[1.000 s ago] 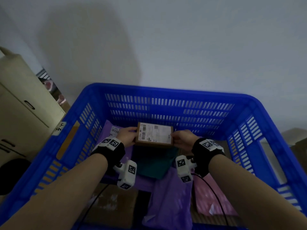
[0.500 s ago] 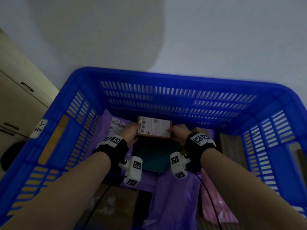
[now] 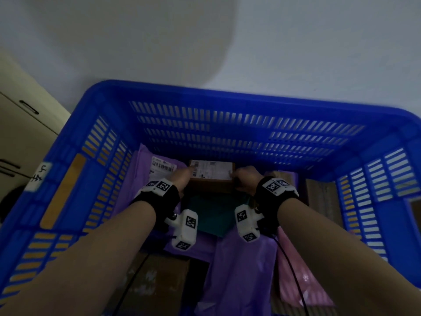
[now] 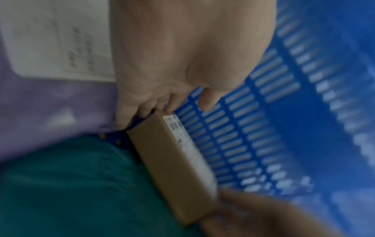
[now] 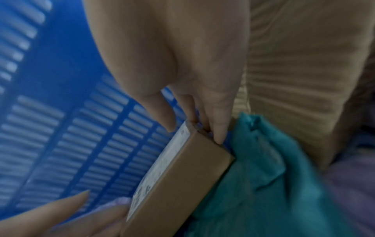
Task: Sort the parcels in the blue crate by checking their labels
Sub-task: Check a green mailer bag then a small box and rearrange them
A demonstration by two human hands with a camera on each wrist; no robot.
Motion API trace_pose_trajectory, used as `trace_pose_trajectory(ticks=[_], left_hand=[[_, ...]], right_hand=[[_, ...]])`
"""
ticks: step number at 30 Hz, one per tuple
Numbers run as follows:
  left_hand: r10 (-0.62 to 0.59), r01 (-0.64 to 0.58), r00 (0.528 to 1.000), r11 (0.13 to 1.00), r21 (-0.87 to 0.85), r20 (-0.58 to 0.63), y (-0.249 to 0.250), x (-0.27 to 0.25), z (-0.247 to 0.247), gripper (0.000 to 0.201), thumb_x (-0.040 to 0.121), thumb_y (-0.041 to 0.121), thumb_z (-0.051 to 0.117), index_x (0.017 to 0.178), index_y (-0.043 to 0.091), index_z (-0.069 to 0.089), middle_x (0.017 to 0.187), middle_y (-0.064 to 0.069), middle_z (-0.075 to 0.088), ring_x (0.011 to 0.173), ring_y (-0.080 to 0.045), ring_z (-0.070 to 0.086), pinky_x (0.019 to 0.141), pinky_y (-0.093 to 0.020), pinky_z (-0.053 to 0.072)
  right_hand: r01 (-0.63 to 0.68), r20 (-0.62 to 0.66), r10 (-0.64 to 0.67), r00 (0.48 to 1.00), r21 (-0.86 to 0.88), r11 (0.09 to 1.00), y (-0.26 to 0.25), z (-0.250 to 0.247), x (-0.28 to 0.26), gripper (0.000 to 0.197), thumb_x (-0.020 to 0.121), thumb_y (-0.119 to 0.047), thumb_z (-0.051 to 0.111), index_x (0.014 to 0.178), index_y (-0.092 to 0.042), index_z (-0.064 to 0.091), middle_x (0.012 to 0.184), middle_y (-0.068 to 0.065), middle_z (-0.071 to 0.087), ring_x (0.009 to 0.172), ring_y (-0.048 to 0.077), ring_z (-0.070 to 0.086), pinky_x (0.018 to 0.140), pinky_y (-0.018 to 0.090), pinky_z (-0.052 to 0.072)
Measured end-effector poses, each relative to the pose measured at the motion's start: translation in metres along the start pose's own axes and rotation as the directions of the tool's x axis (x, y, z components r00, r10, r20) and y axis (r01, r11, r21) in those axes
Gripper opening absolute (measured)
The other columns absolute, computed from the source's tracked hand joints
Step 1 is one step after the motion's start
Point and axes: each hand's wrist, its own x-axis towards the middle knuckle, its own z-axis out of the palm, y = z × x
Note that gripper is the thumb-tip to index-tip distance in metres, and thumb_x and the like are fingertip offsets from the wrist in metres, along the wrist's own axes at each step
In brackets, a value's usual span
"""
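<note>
Holding the brown box (image 3: 211, 179) by its ends, our left hand (image 3: 181, 180) and right hand (image 3: 246, 180) grip it near the blue crate (image 3: 227, 106)'s far wall.

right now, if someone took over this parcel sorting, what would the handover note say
Left hand and right hand each grip one end of the small cardboard box, label up, by the far wall of the blue crate.
Below lie a teal bag, purple bags, a pink bag and more cardboard boxes.
Done: box picked up.
Left: read its label, place it, check the rest.

head: above, facing down | wrists: close, both on cardboard box (image 4: 172, 166)
</note>
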Motion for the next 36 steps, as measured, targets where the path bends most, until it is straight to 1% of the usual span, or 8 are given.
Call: trace_pose_trajectory(ticks=[6, 11, 14, 18, 22, 25, 29, 36], left_hand=[[0.123, -0.107, 0.989, 0.979, 0.172, -0.086, 0.004, -0.005, -0.002, 0.039, 0.099, 0.029, 0.040, 0.122, 0.000, 0.054, 0.124, -0.021, 0.059, 0.116, -0.034, 0.055, 0.104, -0.043, 0.043], [0.146, -0.113, 0.981, 0.965, 0.235, -0.129, 0.012, -0.017, -0.002, 0.022, 0.097, 0.019, 0.044, 0.097, 0.005, 0.060, 0.121, -0.021, 0.060, 0.110, -0.031, 0.057, 0.085, -0.035, 0.044], [0.231, -0.180, 0.966, 0.923, 0.340, -0.113, 0.015, -0.031, -0.005, 0.033, 0.096, 0.013, 0.047, 0.122, -0.005, 0.058, 0.097, -0.012, 0.062, 0.095, -0.021, 0.050, 0.075, -0.027, 0.044], [0.287, -0.260, 0.958, 0.864, 0.431, 0.003, 0.017, -0.059, -0.005, 0.035, 0.096, 0.012, 0.049, 0.124, -0.007, 0.056, 0.127, -0.024, 0.059, 0.094, -0.021, 0.052, 0.083, -0.031, 0.042], [0.264, -0.315, 0.948, 0.710, 0.630, 0.177, 0.014, -0.088, -0.002, 0.035, 0.097, 0.010, 0.047, 0.130, 0.006, 0.055, 0.134, -0.012, 0.055, 0.117, -0.024, 0.054, 0.083, -0.022, 0.044], [0.243, -0.346, 0.936, 0.490, 0.800, 0.256, 0.004, -0.099, -0.003, 0.037, 0.096, 0.007, 0.046, 0.132, 0.011, 0.055, 0.142, -0.007, 0.049, 0.129, -0.022, 0.047, 0.104, -0.024, 0.036], [0.155, -0.350, 0.936, 0.319, 0.881, 0.316, -0.012, -0.104, 0.002, 0.042, 0.099, 0.002, 0.040, 0.140, 0.011, 0.047, 0.149, -0.006, 0.040, 0.135, -0.021, 0.041, 0.105, -0.023, 0.034], [0.114, -0.379, 0.925, 0.185, 0.907, 0.364, -0.030, -0.100, 0.006, 0.051, 0.093, 0.005, 0.055, 0.142, 0.011, 0.044, 0.145, -0.006, 0.046, 0.128, -0.022, 0.049, 0.100, -0.028, 0.043]], right_hand=[[0.009, 0.029, -0.008, 1.000, -0.047, 0.999, -0.006, 0.011, -0.003, 0.042, 0.091, -0.010, 0.056, 0.133, -0.005, 0.050, 0.132, 0.014, 0.052, 0.122, 0.029, 0.050, 0.095, 0.036, 0.048], [0.065, 0.037, -0.061, 0.997, -0.116, 0.991, -0.006, 0.001, -0.016, 0.036, 0.090, -0.010, 0.058, 0.124, -0.001, 0.055, 0.121, 0.012, 0.059, 0.118, 0.027, 0.053, 0.088, 0.034, 0.049], [0.142, 0.049, -0.134, 0.990, -0.216, 0.966, -0.008, -0.007, -0.032, 0.021, 0.090, -0.009, 0.056, 0.110, -0.005, 0.061, 0.092, 0.005, 0.058, 0.107, 0.028, 0.055, 0.095, 0.040, 0.047], [0.213, 0.126, -0.184, 0.975, -0.281, 0.936, -0.010, -0.015, -0.071, 0.039, 0.090, -0.014, 0.061, 0.128, -0.004, 0.056, 0.123, 0.007, 0.054, 0.120, 0.022, 0.050, 0.096, 0.030, 0.043], [0.350, 0.273, -0.228, 0.935, -0.591, 0.727, -0.006, -0.007, -0.104, 0.058, 0.085, -0.037, 0.067, 0.136, -0.015, 0.051, 0.143, 0.003, 0.045, 0.130, 0.021, 0.043, 0.107, 0.028, 0.038], [0.451, 0.414, -0.181, 0.892, -0.781, 0.432, 0.008, 0.005, -0.118, 0.078, 0.077, -0.047, 0.071, 0.143, -0.019, 0.041, 0.146, -0.002, 0.043, 0.132, 0.019, 0.041, 0.113, 0.032, 0.033], [0.441, 0.441, -0.048, 0.896, -0.897, 0.009, 0.026, 0.024, -0.122, 0.088, 0.077, -0.043, 0.073, 0.149, -0.021, 0.028, 0.151, 0.001, 0.034, 0.137, 0.022, 0.036, 0.110, 0.034, 0.036], [0.491, 0.466, -0.298, 0.833, -0.871, 0.011, 0.038, 0.023, -0.119, 0.035, 0.093, -0.019, 0.054, 0.127, -0.017, 0.058, 0.127, 0.003, 0.060, 0.113, 0.021, 0.056, 0.086, 0.028, 0.045]])
